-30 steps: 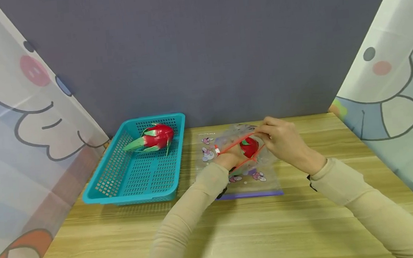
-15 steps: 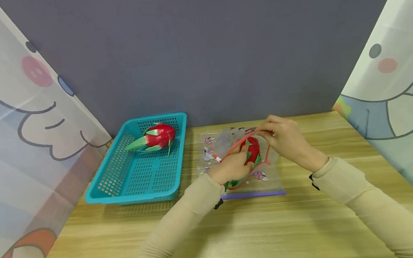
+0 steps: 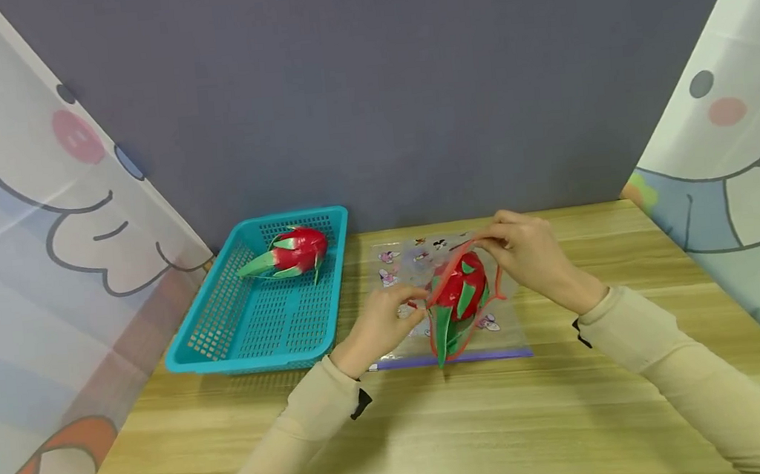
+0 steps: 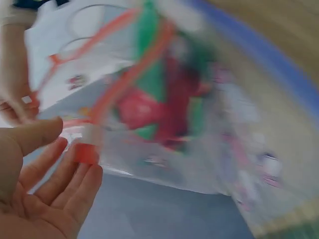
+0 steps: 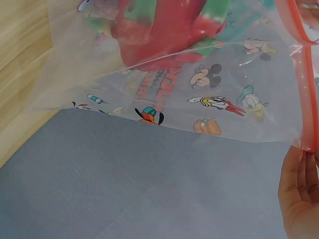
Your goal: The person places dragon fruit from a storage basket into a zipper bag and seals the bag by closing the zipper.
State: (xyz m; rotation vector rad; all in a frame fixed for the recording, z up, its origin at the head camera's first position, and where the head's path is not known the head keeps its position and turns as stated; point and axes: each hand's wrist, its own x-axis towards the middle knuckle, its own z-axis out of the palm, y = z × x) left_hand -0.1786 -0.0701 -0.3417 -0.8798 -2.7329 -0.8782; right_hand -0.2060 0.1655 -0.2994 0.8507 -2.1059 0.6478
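Note:
A clear zip bag [image 3: 490, 277] with a red-orange zip strip and cartoon prints is held up with its mouth apart. Inside sits a red dragon fruit [image 3: 462, 290] with green leaves, its long green tip poking out toward the front. My right hand [image 3: 527, 255] pinches the bag's far right corner by the strip. On the opposite side, my left hand [image 3: 383, 318] has its thumb and fingers apart around the slider end of the strip. In the left wrist view the slider [image 4: 87, 152] overlaps the fingertips, while the thumb stands clear of it.
At the left stands a teal plastic basket [image 3: 285, 304] with another dragon fruit [image 3: 297, 251] in it. A second clear printed bag with a purple strip [image 3: 456, 358] lies flat on the wooden table [image 3: 502, 421]. A dark grey panel [image 3: 369, 96] rises behind.
My left hand has drawn back out of the bag's mouth to the left, leaving the dragon fruit inside with its green tip showing. The right hand keeps its grip on the bag's corner.

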